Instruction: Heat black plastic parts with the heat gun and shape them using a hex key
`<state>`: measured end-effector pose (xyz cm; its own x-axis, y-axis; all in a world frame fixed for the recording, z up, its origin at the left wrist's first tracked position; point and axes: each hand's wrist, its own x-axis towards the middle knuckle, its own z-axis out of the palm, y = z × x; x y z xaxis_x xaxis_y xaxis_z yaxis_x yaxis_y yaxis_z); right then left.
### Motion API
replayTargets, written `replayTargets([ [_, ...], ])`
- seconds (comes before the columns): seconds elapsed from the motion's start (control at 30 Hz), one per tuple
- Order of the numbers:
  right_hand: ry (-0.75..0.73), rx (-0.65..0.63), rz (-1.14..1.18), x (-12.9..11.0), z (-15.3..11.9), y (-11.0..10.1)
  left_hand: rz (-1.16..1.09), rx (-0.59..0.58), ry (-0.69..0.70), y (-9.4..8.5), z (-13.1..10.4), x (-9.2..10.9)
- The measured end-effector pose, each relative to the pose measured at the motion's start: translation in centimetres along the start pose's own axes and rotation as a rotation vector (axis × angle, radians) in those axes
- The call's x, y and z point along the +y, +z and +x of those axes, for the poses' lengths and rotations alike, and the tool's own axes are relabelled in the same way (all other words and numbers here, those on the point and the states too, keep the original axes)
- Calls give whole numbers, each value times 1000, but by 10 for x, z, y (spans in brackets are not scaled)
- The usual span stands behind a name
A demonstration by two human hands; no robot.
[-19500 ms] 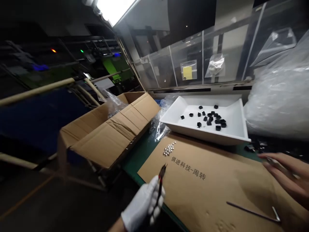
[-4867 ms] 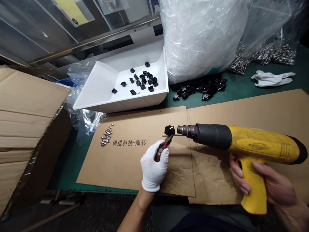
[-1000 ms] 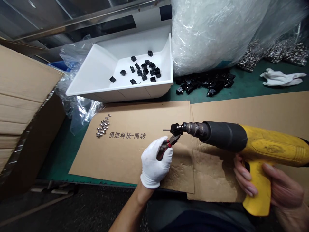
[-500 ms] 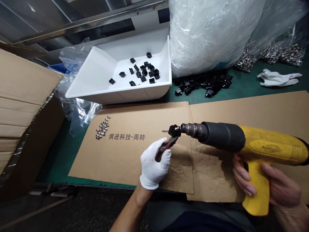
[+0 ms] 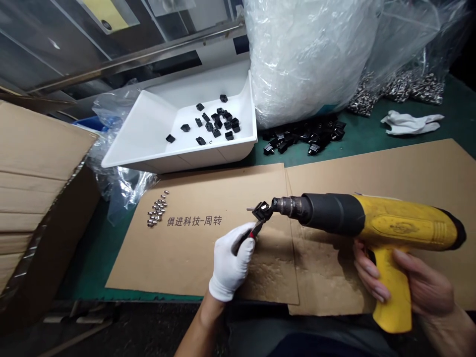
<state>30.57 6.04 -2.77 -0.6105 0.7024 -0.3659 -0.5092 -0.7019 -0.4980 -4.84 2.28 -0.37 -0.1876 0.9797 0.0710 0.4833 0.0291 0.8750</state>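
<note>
My left hand (image 5: 229,260), in a white glove, is closed around a pair of pliers (image 5: 256,229) with red on the handles. In the jaws sits a small black block (image 5: 262,210), with a thin metal pin sticking out to its left. Bare, my right hand (image 5: 420,282) wraps the grip of a yellow heat gun (image 5: 401,225). The gun's stepped metal nozzle (image 5: 288,207) points left, its tip right beside the black block. Whether they touch, I cannot tell.
Several small metal cylinders (image 5: 157,210) lie on the cardboard sheet (image 5: 148,267). Behind are a white tray (image 5: 178,161) with black blocks, a pile of black parts (image 5: 305,136), a plastic bag (image 5: 312,54), bagged metal pieces (image 5: 412,89) and a white glove (image 5: 411,123). A cardboard box (image 5: 40,198) stands left.
The pliers and black block have tilted and shifted slightly left, and the heat gun has moved left with them. The whole view has shifted a little.
</note>
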Motion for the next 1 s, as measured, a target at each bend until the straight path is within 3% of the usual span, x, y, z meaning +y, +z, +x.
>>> replayTargets([
  [0.17,-3,-11,-10,0,-1,-2,-150,-206,-106,-16,6,2],
  [0.33,7,3,-9,2,-2,-4,-300,-333,-230,-25,8,-2],
  [1.0,52,-1,-15,2,-4,-11,-528,-450,-389,-32,17,-7],
])
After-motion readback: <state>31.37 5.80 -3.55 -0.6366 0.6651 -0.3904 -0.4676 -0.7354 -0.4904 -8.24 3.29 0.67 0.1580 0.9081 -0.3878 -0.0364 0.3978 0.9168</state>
